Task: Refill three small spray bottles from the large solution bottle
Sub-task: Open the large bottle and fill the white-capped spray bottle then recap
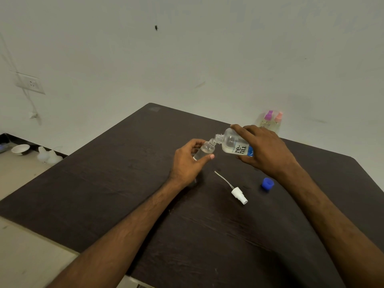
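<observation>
My left hand (187, 163) grips a small clear spray bottle (205, 149), uncapped and tilted above the dark table (124, 163). My right hand (266, 150) holds the large solution bottle (233, 145), tipped sideways so its open neck meets the small bottle's mouth. Clear liquid shows in both. The small bottle's white spray head (239, 193) with its thin tube lies on the table in front of my hands. The large bottle's blue cap (267, 184) sits to the right of it. Two more small spray bottles, one with a purple top (268, 118) and one with a pink top (278, 119), stand at the table's far edge by the wall.
The table's back edge meets a white wall. Off the table at the left, on a lower surface, sit a white bowl (20, 149) and some white plastic pieces (48, 155). A wall socket (31, 83) with a hanging cord is at far left.
</observation>
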A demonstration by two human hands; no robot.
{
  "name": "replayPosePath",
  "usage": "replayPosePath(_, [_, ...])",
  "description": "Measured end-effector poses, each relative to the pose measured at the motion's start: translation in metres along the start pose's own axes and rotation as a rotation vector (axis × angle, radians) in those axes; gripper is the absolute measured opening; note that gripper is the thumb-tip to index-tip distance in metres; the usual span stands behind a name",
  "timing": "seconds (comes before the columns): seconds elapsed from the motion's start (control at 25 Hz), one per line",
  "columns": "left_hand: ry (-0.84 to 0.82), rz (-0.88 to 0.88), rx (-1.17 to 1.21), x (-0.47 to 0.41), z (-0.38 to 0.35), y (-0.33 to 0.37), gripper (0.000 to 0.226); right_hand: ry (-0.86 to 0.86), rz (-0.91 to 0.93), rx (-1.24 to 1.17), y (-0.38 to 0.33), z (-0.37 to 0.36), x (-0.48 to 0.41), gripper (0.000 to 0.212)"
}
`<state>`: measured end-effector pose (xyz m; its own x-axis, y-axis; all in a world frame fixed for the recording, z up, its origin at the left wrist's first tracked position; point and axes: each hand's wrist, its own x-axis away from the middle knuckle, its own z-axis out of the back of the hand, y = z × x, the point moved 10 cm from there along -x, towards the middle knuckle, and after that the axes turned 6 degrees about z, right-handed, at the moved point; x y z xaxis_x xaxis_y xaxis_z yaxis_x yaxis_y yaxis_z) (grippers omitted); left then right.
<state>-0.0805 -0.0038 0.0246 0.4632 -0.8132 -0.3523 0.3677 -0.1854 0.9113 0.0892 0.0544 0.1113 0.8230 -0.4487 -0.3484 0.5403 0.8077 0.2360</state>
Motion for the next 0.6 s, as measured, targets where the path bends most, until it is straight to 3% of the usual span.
replayPosePath(0.6, [-0.005, 0.000, -0.009, 0.0009, 0.0004, 0.0030, 0.042, -0.002, -0.003, -0.007, -0.0006, -0.0004, 0.0001, 0.087])
